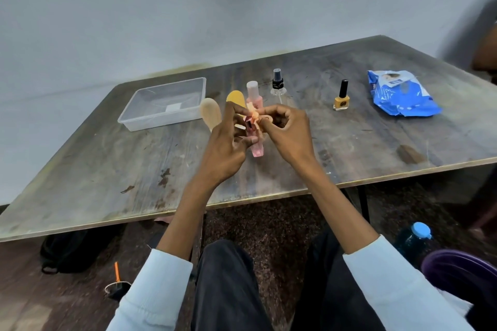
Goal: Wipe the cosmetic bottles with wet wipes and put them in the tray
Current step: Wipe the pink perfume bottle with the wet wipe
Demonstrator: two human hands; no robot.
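Observation:
Above the table's middle my left hand (pixel 228 148) grips a small pink bottle (pixel 257 152), holding it upright. My right hand (pixel 287 131) pinches a peach-coloured piece (pixel 254 115) at the bottle's top; whether that piece is a wipe or a cap is unclear. Behind my hands stand a taller pink bottle (pixel 254 94), a clear spray bottle (pixel 278 86) with a black cap, and a yellow nail polish bottle (pixel 342 99). The clear plastic tray (pixel 150 123) sits at the back left with no bottle in it. A blue wet wipes pack (pixel 400 94) lies at the right.
A wooden brush-like piece (pixel 211 113) and a yellow oval item (pixel 236 98) lie between the tray and my hands. On the floor are a black bag (pixel 67 252), a blue-capped bottle (pixel 419 234) and a purple chair seat (pixel 462 269). A person's arm shows at the far right edge.

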